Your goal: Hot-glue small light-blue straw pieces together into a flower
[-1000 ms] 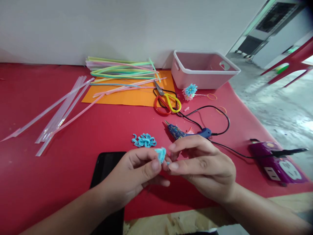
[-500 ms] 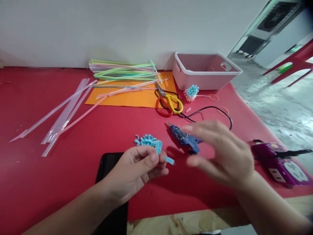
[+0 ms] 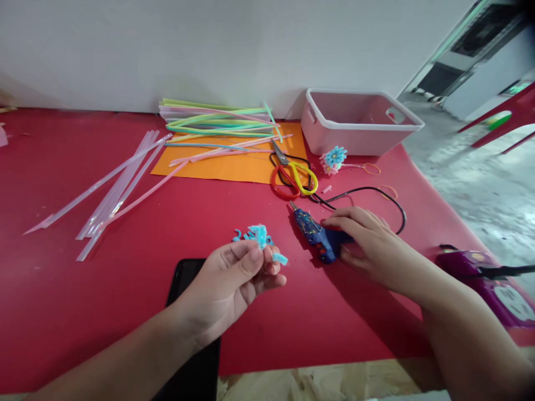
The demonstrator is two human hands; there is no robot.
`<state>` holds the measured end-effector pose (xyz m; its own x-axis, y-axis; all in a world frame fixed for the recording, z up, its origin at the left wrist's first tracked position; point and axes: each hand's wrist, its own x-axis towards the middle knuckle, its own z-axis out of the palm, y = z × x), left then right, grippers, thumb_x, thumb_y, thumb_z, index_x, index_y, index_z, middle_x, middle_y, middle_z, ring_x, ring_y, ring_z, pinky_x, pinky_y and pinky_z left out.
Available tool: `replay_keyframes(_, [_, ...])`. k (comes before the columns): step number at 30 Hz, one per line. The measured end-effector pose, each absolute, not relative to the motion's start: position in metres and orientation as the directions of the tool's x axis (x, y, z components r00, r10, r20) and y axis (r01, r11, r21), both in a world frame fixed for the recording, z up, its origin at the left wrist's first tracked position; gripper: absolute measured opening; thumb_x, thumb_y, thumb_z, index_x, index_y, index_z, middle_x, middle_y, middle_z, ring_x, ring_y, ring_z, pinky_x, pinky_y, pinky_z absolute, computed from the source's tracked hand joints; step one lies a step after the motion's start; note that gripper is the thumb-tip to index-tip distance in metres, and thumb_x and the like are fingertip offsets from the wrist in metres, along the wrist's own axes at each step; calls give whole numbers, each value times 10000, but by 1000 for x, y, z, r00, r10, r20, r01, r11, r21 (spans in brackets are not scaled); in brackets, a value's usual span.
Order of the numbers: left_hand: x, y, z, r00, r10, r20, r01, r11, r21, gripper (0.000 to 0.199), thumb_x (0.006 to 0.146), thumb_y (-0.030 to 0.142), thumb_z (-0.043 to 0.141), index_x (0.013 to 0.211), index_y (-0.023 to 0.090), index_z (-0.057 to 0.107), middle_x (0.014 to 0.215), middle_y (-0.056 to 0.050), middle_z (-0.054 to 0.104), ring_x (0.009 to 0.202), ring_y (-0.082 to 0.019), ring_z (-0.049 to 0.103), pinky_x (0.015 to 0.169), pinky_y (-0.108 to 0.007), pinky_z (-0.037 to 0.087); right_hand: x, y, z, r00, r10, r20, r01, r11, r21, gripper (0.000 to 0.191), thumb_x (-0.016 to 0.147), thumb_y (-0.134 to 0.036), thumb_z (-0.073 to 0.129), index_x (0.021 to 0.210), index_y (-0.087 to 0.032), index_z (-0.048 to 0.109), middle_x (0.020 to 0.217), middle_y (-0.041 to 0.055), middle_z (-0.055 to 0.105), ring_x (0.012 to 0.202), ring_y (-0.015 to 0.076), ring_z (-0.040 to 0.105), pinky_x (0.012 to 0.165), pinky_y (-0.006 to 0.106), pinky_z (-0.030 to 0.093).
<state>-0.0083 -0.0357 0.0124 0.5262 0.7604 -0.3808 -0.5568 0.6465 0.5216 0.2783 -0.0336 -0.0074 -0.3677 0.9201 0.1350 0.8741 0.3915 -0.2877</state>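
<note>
My left hand (image 3: 234, 287) pinches a small fuzzy light-blue pipe-cleaner piece (image 3: 259, 235) between thumb and forefinger, and another short blue bit sticks out past the other fingers. Behind it on the red tabletop lies a little heap of cut blue pipe-cleaner bits (image 3: 237, 236), partly hidden by the hand. My right hand (image 3: 368, 236) is closed around the handle of a dark-blue hot glue gun (image 3: 313, 231), which lies on its side with its nozzle pointing away to the upper left. The palm side of that hand is hidden.
Scissors (image 3: 307, 178) and the black cord lie beyond the glue gun. Pipe cleaners (image 3: 217, 125) rest on an orange sheet (image 3: 200, 172); clear glue sticks (image 3: 121, 192) are left. A pink basket (image 3: 355, 139), a flower piece (image 3: 334, 159), a purple power strip (image 3: 480, 284) and a black phone (image 3: 188, 356) surround the hands.
My right hand has come down from above the glue gun and closed on its handle. My left hand keeps the blue piece, turned slightly. The view has shifted a little left.
</note>
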Motion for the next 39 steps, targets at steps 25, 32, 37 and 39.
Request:
replay_keyframes(25, [-7,-40,9,617,636,-464,-412,763,498,285,680,302,942,699,106,736,762,-20,690,711,-102,647,745,-238,517,271,-63,-15,-35,993,-116,65,-114,-991,63,626,-245,668,681,-226,645,617,10,576,553,172,504,463,280,385])
replay_keyframes(32, [-7,-40,11,639,608,-472,-380,782,494,304,664,319,951,705,107,736,761,-11,698,720,-103,670,752,-218,513,266,-62,-9,-69,990,-119,41,-117,-992,75,611,-216,645,681,-238,660,608,-1,580,493,140,434,458,280,318])
replay_keyframes(37, [-8,-41,9,644,598,-477,-374,790,486,273,689,306,938,719,112,747,783,-14,710,754,-112,682,836,-247,533,262,-60,-2,-80,991,-103,75,-97,-992,131,602,-204,629,708,-251,690,574,-7,582,470,144,435,435,284,319])
replay_keyframes(39, [-8,-41,9,646,599,-472,-375,789,487,261,702,298,929,728,111,749,777,-14,706,746,-106,674,823,-241,531,262,-60,-2,-79,995,-64,76,-58,-995,144,598,-203,621,701,-253,710,569,-7,590,457,141,431,424,283,319])
